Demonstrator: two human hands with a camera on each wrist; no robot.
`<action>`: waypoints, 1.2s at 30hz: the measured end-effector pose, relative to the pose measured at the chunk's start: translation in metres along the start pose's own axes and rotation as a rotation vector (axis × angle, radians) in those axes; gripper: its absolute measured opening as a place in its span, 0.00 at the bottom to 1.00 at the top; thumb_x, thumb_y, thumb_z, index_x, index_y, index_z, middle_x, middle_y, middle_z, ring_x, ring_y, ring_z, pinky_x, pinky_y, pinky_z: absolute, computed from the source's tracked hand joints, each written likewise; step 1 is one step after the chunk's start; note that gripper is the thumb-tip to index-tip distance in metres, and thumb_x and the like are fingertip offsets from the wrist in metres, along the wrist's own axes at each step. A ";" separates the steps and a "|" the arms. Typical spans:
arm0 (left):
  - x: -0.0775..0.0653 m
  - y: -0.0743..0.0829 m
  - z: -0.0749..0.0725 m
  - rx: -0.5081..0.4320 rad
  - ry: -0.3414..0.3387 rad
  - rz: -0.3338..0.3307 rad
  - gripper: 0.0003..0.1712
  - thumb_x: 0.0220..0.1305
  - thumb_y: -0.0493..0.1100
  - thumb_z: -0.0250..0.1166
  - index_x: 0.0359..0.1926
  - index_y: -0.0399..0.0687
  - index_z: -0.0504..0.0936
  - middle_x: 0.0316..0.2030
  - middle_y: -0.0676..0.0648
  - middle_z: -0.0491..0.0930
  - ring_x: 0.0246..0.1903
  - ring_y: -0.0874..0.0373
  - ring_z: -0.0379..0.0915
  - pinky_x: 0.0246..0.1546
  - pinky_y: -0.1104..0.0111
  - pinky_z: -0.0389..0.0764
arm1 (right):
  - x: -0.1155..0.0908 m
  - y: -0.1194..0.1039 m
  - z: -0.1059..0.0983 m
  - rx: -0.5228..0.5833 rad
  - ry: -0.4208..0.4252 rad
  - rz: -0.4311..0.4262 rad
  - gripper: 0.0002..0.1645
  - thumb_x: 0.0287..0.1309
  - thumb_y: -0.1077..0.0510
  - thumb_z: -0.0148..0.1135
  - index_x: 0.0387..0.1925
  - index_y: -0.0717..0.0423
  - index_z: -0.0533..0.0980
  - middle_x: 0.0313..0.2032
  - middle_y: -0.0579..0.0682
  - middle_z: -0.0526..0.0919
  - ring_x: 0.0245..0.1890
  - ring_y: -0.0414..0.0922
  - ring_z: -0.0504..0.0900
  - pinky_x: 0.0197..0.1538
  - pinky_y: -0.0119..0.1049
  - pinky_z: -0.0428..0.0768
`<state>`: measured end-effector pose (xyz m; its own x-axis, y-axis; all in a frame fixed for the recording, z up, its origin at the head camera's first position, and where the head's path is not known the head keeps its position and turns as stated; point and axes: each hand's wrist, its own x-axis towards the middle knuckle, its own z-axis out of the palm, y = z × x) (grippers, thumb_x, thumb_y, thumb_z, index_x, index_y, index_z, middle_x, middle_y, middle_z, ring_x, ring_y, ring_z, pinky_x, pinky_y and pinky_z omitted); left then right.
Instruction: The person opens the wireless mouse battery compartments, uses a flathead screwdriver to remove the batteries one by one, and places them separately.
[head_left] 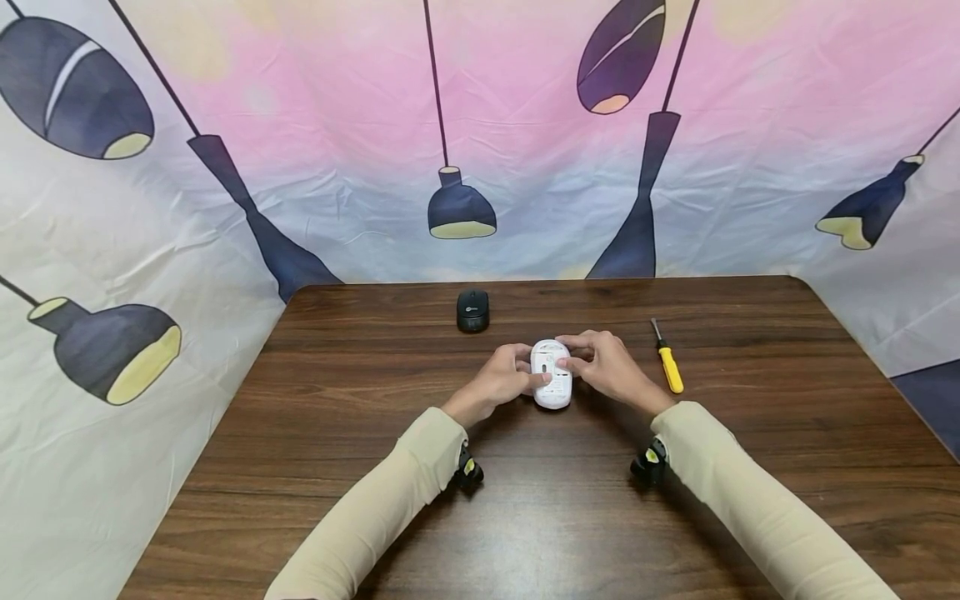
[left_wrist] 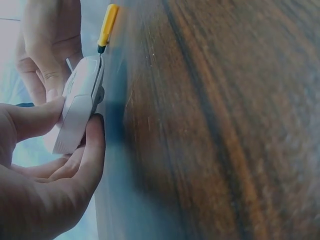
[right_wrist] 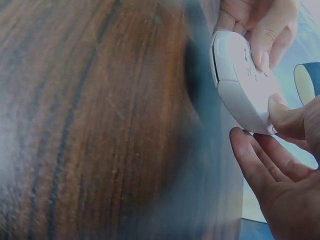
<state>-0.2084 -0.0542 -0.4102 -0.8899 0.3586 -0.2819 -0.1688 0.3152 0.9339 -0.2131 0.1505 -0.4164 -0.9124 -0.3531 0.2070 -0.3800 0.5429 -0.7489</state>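
Observation:
A white computer mouse (head_left: pixel 552 398) is held just over the table with its underside up; labels and a small dark opening show on that face. My left hand (head_left: pixel 501 379) grips its left side, thumb on the underside and fingers beneath, as the left wrist view also shows. From the right, my right hand (head_left: pixel 611 365) pinches the mouse near its far end, its thumb pressing the underside. The scroll wheel (left_wrist: pixel 100 95) points down toward the tabletop. Some fingertips are hidden behind the mouse.
On the brown wooden table (head_left: pixel 360 367), a black mouse (head_left: pixel 472 311) sits behind my hands. A screwdriver (head_left: pixel 670 369) with a yellow handle lies to the right. A printed cloth (head_left: pixel 375 125) hangs along the table's back edge.

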 end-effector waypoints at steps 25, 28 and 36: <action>0.002 -0.004 0.003 0.001 -0.005 0.011 0.33 0.68 0.34 0.67 0.68 0.26 0.64 0.39 0.38 0.84 0.35 0.54 0.83 0.41 0.65 0.87 | 0.015 0.001 -0.009 0.117 -0.047 0.198 0.14 0.61 0.65 0.71 0.46 0.70 0.83 0.33 0.58 0.86 0.28 0.50 0.86 0.33 0.43 0.89; 0.002 -0.004 0.004 0.007 -0.008 0.008 0.33 0.68 0.34 0.67 0.68 0.26 0.64 0.39 0.38 0.85 0.35 0.53 0.83 0.40 0.65 0.86 | 0.016 0.002 -0.009 0.144 -0.039 0.215 0.13 0.61 0.66 0.70 0.46 0.71 0.83 0.33 0.58 0.86 0.29 0.53 0.86 0.34 0.45 0.89; 0.003 -0.006 0.004 0.011 -0.018 0.011 0.32 0.67 0.34 0.67 0.67 0.26 0.66 0.39 0.38 0.85 0.36 0.53 0.83 0.40 0.66 0.86 | 0.019 0.004 -0.011 0.233 -0.006 0.265 0.15 0.61 0.67 0.69 0.48 0.72 0.82 0.35 0.60 0.86 0.32 0.51 0.85 0.39 0.46 0.90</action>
<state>-0.2086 -0.0508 -0.4175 -0.8841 0.3775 -0.2756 -0.1542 0.3210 0.9344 -0.2334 0.1543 -0.4086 -0.9735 -0.2279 -0.0170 -0.0845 0.4282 -0.8997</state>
